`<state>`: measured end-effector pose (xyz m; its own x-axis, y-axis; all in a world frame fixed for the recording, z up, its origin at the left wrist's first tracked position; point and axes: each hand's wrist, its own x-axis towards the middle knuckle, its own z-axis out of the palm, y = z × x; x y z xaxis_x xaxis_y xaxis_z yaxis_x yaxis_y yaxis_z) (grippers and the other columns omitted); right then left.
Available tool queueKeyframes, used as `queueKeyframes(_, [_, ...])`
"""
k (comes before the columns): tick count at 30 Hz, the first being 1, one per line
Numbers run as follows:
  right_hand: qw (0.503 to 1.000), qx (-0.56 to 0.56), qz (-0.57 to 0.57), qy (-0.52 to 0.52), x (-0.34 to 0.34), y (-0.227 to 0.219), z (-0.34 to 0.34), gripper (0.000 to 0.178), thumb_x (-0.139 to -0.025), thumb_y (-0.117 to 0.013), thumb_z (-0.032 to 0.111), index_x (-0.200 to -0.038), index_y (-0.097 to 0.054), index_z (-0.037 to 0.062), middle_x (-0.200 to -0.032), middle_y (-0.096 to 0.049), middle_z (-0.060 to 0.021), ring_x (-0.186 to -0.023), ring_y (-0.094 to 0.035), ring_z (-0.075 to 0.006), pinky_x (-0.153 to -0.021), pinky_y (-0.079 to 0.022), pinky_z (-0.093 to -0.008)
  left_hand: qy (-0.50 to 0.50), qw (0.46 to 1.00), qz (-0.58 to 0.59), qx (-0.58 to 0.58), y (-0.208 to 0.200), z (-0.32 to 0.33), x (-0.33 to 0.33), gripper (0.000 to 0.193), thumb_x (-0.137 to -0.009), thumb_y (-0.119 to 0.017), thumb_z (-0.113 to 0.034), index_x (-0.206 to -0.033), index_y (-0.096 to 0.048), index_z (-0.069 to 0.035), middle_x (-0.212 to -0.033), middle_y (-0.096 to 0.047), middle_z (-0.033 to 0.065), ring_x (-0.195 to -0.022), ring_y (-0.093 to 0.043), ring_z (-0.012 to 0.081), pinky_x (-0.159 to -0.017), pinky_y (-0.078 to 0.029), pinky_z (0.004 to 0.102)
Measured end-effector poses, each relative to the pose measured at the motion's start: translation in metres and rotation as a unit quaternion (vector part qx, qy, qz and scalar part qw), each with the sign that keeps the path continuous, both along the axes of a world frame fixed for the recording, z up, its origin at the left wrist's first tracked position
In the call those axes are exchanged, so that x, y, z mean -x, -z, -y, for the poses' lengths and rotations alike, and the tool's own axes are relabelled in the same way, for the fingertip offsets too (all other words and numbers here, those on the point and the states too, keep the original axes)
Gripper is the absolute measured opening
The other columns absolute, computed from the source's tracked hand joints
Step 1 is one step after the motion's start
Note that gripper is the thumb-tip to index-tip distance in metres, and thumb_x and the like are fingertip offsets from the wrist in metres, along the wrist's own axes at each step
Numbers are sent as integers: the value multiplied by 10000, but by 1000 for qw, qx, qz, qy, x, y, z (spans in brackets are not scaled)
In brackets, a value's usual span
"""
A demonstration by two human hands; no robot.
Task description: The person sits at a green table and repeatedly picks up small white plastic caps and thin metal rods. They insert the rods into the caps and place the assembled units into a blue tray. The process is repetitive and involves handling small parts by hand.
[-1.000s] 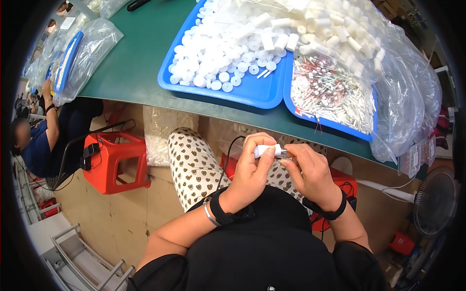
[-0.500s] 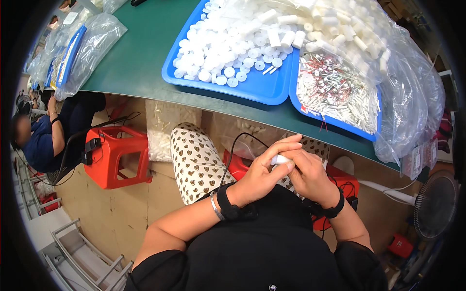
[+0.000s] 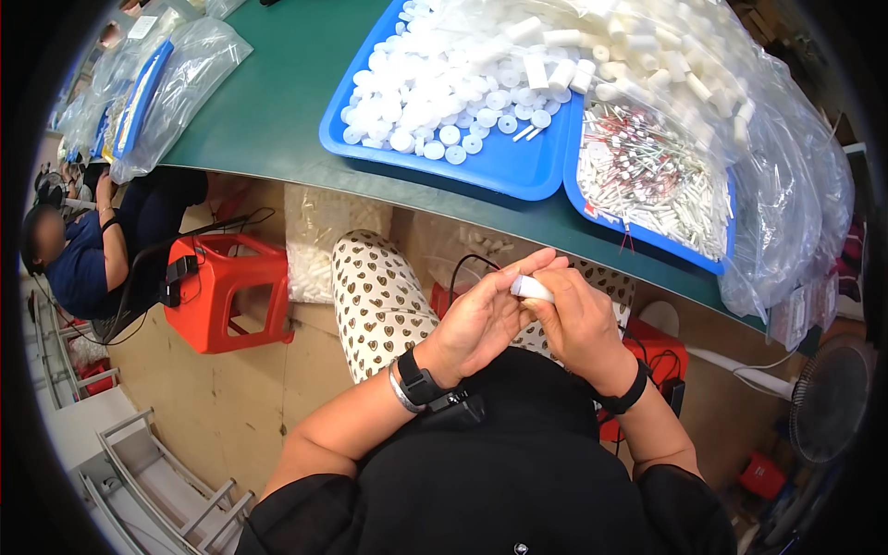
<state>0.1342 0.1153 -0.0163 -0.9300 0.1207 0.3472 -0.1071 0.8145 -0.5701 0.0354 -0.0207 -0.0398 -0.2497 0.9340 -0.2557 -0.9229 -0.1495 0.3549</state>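
A white cylinder (image 3: 534, 289), small and lying tilted, sits at the centre of the work, in front of the person's lap and short of the table edge. At its four o'clock, the right hand (image 3: 583, 322) pinches it between thumb and curled fingers. At its eight o'clock, the left hand (image 3: 476, 324) is open, fingers straight and close together, palm turned toward the cylinder; whether it touches the cylinder I cannot tell. Farther out, toward eleven o'clock, a blue tray (image 3: 532, 168) on the green table (image 3: 268, 102) holds a heap of translucent white discs (image 3: 416, 102). At one to two o'clock, a second blue tray (image 3: 680, 250) holds white pieces with red wires (image 3: 647, 166); beyond it cream cylinders (image 3: 647, 55) lie under clear plastic (image 3: 777, 176). A red stool (image 3: 227, 291) stands at nine o'clock, a co-worker (image 3: 83, 254) sits past it, and a fan (image 3: 832, 393) is near four.
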Motion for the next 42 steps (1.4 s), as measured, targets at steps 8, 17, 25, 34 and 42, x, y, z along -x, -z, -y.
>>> queueKeyframes(8, [999, 39, -2, -6, 5, 9, 18, 219, -853, -648, 38, -1052, -573, -15, -866, -620, -162, -713, -636, -336, -579, -506, -398, -85, 992, 87, -36, 6, 6, -18, 439, -1028, -443, -306, -1401, -444, -74, -1542, -360, 74, -1384, -384, 244, -1158, -320, 427])
queueKeyframes(17, [989, 133, 44, 38, 14, 17, 30, 225, -926, -580, 76, -1139, -538, 16, -982, -619, -194, -792, -638, -404, -656, -516, -472, -74, 994, 79, 23, 14, 8, -7, 464, -1051, -355, -448, -1388, -417, -136, -1514, -378, 77, -1382, -384, 255, -1142, -340, 459])
queueKeyframes(25, [992, 102, 56, 37, 16, 24, 34, 213, -925, -583, 71, -1121, -539, -2, -906, -649, -200, -792, -657, -400, -642, -524, -465, -97, 994, 51, 18, 16, 7, -17, 489, -1044, -330, -492, -1374, -418, -143, -1502, -393, 73, -1363, -410, 267, -1116, -373, 454])
queueKeyframes(34, [940, 304, 144, 53, 15, 29, 36, 178, -996, -558, 170, -1072, -564, 9, -879, -651, -153, -715, -654, -273, -599, -509, -360, -38, 993, -56, 94, 30, 17, -16, 635, -1025, -245, -576, -1499, -274, -154, -1531, -336, 110, -1373, -391, 260, -1084, -385, 455])
queueKeyframes(42, [601, 756, 254, 44, 24, 34, 20, 298, -1055, -451, 311, -1064, -529, 23, -798, -547, -23, -472, -325, -1, -417, -263, -164, -38, 988, -62, 135, 29, 18, -5, 633, -1044, -246, -536, -1512, -268, -109, -1538, -316, 142, -1371, -387, 266, -1100, -376, 441])
